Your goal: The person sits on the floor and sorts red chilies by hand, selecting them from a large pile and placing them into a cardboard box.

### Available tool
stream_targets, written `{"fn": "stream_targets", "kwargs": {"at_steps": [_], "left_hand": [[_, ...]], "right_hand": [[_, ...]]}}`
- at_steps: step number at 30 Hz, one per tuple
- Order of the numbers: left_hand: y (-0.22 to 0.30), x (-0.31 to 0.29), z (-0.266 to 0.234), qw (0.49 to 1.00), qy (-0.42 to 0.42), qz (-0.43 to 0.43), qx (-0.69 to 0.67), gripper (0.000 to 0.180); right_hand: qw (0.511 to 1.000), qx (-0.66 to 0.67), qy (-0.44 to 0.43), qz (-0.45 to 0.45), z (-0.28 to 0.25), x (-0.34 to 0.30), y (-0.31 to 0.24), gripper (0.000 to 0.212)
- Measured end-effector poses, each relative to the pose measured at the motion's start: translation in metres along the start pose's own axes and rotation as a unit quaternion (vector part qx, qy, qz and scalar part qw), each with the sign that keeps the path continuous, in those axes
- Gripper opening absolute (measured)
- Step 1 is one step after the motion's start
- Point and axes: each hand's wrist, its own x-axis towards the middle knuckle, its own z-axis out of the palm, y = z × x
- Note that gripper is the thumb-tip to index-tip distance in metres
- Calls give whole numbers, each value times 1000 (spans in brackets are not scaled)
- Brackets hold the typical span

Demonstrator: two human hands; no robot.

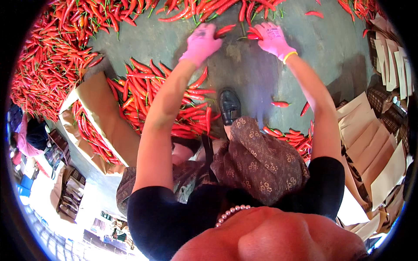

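Both my hands wear pink gloves and reach forward over the grey floor. My left hand (202,44) is closed, its fingers curled, with a red chili pepper (225,30) sticking out at its inner side. Across a small gap, my right hand (274,40) is closed on red chili peppers (253,34), whose tips point toward the left hand. Just beyond both hands lies a heap of red chili peppers (213,9) with some green stems. How many peppers each hand has is hidden by the gloves.
A large chili pile (52,65) covers the far left. Beside it lies an open paper bag (119,128) with peppers inside. More peppers (143,91) spread near my left arm. Paper bags (365,139) stand in rows at right. My shoe (229,106) is between the piles.
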Motion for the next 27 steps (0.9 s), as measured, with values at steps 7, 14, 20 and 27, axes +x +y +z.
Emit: {"fn": "stream_targets", "kwargs": {"at_steps": [7, 14, 20, 27], "left_hand": [[-64, 93, -41, 970, 231, 57, 57, 41], [-50, -22, 22, 983, 168, 59, -52, 42], [-74, -88, 16, 977, 104, 11, -186, 37], [-118, 63, -64, 939, 282, -182, -77, 59]], "right_hand": [[927, 184, 327, 12, -26, 155, -53, 39], [967, 168, 159, -103, 6, 67, -99, 41], [901, 417, 103, -61, -12, -14, -89, 45], [637, 700, 89, 310, 10, -69, -77, 41]]}}
